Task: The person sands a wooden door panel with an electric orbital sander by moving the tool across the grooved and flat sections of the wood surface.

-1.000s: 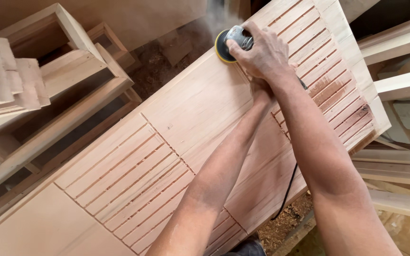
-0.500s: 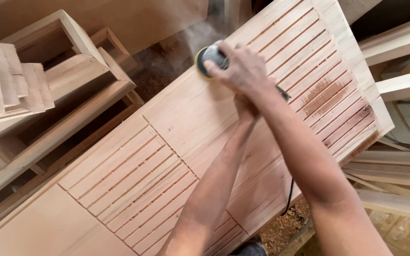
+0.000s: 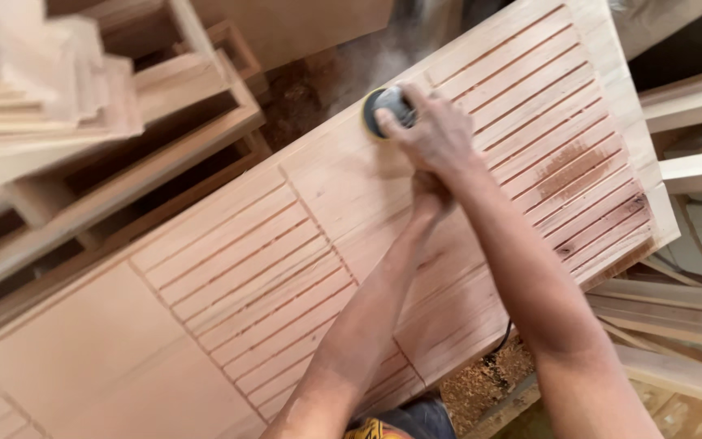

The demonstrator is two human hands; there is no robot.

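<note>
Two hands work on one tool. In the head view, the right hand [image 3: 436, 134] is clasped over the round sander [image 3: 385, 110], which has slid leftwards off the grooved part onto the smooth middle band of the pale wooden door panel [image 3: 229, 268]. The left hand [image 3: 431, 193] is under the right wrist; I cannot tell its fingers. Fine dust rises above.

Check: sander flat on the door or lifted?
Flat: the sander pad sits on the door, right hand on top.
</note>
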